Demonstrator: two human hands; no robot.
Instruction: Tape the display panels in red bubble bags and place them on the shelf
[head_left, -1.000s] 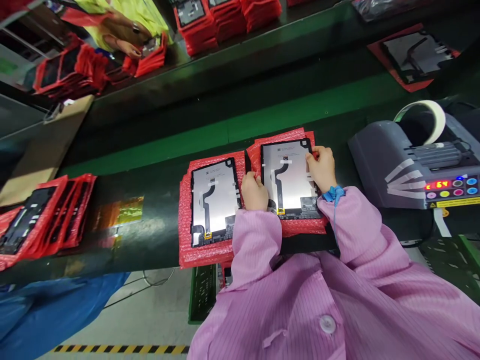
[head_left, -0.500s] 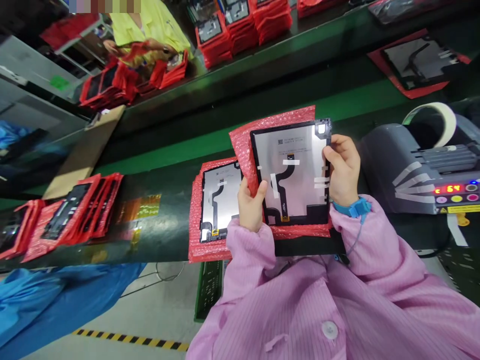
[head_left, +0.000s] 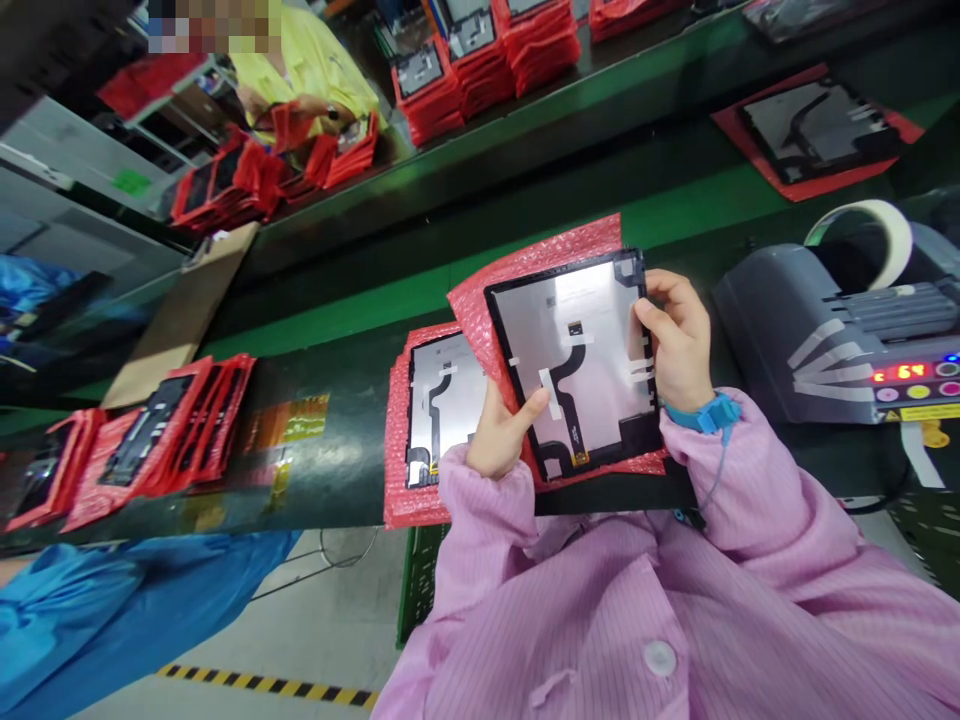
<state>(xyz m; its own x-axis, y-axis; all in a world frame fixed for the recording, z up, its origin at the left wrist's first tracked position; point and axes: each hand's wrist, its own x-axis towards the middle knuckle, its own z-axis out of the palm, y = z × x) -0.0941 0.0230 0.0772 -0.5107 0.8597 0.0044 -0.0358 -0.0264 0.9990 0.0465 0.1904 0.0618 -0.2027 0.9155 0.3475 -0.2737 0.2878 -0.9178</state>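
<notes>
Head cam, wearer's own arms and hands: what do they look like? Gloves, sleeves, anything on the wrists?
Both the left hand and right hand are bare, no gloves. The left sleeve and right sleeve are long, loose, pinkish-lilac, finely striped. A blue wrist strap sits at the right wrist, with a thin bluish cord trailing from it. No strap shows on the left.

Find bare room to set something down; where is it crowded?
Bare worktop lies between yellow tape and red wrap under the resting panel; a bare green strip shows between the held panel and far panel. Crowded: around the left hand; tight between right hand and grey machine.
</notes>
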